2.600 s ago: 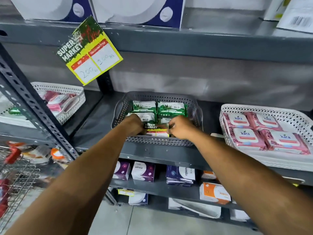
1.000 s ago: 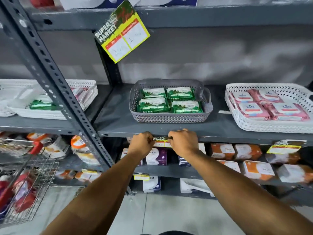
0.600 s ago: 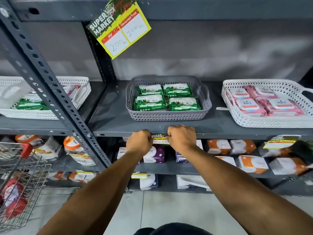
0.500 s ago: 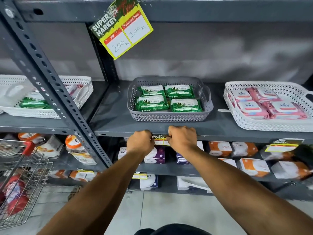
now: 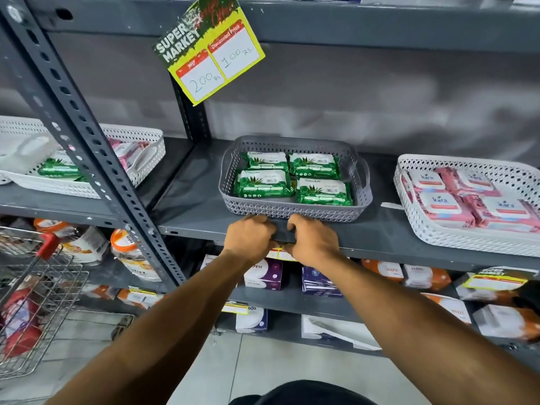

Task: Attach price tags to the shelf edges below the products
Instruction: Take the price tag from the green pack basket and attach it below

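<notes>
A small yellow and white price tag (image 5: 281,253) sits against the front edge of the grey shelf (image 5: 380,244), mostly hidden by my fingers. My left hand (image 5: 249,238) and my right hand (image 5: 312,239) both press on it, fingers curled over the edge, almost touching each other. Just behind them stands a grey perforated basket (image 5: 292,210) holding several green wipe packs (image 5: 264,184).
A large yellow "Super Market" tag (image 5: 209,48) hangs from the upper shelf. A white basket of pink packs (image 5: 467,238) is at right, another white basket (image 5: 140,165) at left. A slotted upright post (image 5: 84,135) and a wire cart (image 5: 38,290) stand left. Boxes and tags (image 5: 493,280) fill lower shelves.
My hands moved from the grey basket down to the shelf's front edge with the tag. Over the last second they stayed there, closing in toward each other.
</notes>
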